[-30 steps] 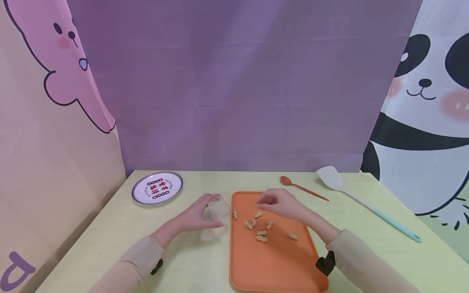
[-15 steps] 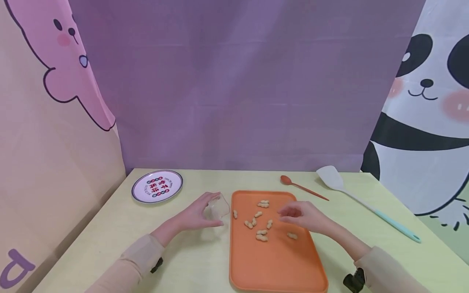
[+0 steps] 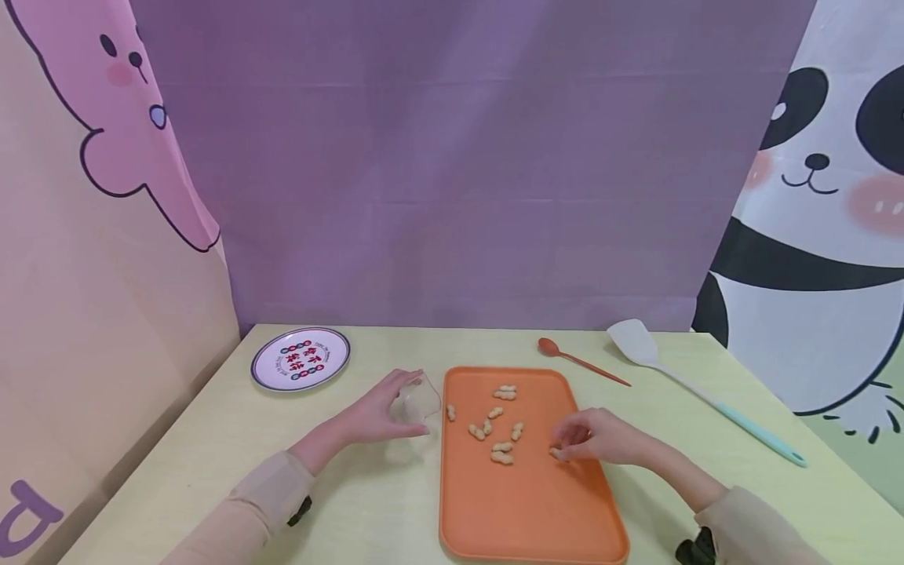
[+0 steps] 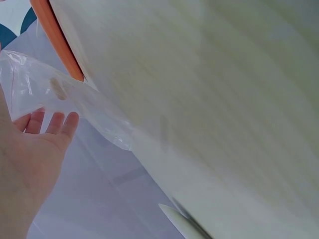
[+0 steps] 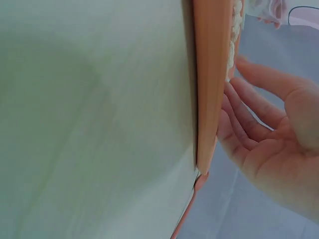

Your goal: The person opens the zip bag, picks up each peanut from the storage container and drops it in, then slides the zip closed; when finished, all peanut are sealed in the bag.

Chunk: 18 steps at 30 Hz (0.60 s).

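Peanuts (image 3: 502,458) lie on the orange tray (image 3: 533,510), some in touching pairs, others singly, mostly in its upper half. The raised rim appears suited to stopping them from rolling onto the table (image 3: 367,502). The left hand (image 3: 384,404) holds a see-through plastic bag (image 3: 420,400) just beside the tray's left edge. Its thumb and fingers are set wide apart, presumably to keep the soft mouth spread, since film this limp would likely collapse without support. The mouth appears to face the tray. In the left wrist view, a brown shape (image 4: 57,88) shows within the bag's outline; whether it is inside or behind the film cannot be told. The right hand (image 3: 600,435) is placed low at the tray's right side, thumb and fingers narrowed about a single peanut (image 3: 554,453). The fingertips partly cover it, so whether it is pinched or only touched cannot be told. The plate (image 3: 301,359), spoon (image 3: 582,362) and spatula (image 3: 695,388) lie apart from both hands, leaving them unobstructed.
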Tool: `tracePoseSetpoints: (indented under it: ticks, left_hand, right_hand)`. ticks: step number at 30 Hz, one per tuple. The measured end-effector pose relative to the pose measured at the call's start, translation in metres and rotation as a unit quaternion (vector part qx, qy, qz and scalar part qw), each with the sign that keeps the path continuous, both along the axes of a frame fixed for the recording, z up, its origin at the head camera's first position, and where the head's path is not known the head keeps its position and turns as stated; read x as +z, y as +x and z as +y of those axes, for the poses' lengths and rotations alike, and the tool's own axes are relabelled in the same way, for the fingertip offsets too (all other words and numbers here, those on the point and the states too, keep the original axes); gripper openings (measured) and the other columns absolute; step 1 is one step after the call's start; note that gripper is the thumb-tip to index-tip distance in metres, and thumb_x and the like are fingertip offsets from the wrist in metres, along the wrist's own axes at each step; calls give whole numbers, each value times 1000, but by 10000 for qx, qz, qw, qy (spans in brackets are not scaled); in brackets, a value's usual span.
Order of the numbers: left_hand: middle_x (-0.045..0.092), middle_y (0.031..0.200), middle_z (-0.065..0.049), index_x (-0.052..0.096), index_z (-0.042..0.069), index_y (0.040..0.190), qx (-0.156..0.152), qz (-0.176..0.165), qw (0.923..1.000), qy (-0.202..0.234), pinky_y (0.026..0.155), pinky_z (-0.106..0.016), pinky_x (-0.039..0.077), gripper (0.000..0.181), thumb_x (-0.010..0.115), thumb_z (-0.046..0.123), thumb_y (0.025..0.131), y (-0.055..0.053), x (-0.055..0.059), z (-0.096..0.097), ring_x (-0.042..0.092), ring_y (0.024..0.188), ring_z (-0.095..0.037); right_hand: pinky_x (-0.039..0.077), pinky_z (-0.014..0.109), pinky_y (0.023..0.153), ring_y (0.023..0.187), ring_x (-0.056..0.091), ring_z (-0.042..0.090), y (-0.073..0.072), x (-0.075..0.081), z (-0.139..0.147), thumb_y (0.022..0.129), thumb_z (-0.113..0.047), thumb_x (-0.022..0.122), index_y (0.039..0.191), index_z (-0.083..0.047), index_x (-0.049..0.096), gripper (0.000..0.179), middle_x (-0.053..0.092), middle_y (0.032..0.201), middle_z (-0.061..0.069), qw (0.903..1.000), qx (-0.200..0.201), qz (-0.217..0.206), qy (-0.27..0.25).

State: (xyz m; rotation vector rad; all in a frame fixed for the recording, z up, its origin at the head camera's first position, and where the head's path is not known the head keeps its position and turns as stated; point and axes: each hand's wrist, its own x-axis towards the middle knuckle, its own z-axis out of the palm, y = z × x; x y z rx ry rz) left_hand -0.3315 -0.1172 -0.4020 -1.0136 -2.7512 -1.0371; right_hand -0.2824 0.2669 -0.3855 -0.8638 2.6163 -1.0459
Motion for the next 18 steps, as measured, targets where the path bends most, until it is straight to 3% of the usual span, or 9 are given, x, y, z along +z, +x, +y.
tracePoseSetpoints:
  ticks: [4,12,18]
  left_hand:
    - [45,134,-3,32,10,145,-8,11,10000,-59,110,-43,33,90,75,46,75,0,0,0,41,128,-22]
    - [46,133,-3,33,10,145,3,54,10000,-13,109,-43,34,90,76,47,74,-1,-1,-2,42,127,-21]
    - [45,134,-2,34,11,144,-9,8,10000,42,109,-43,33,90,75,49,74,-2,-3,-1,41,129,-21]
  right_hand:
    - [49,20,60,68,56,3,-2,-1,-4,77,-12,75,87,-4,65,16,65,75,2,9997,153,-52,161]
    - [49,20,63,68,56,2,-7,-1,-11,79,-9,73,84,-7,67,8,67,76,2,9977,373,453,348]
    - [50,21,65,72,58,4,-7,-1,-10,80,-16,74,89,-5,67,16,67,81,5,9987,207,423,192]
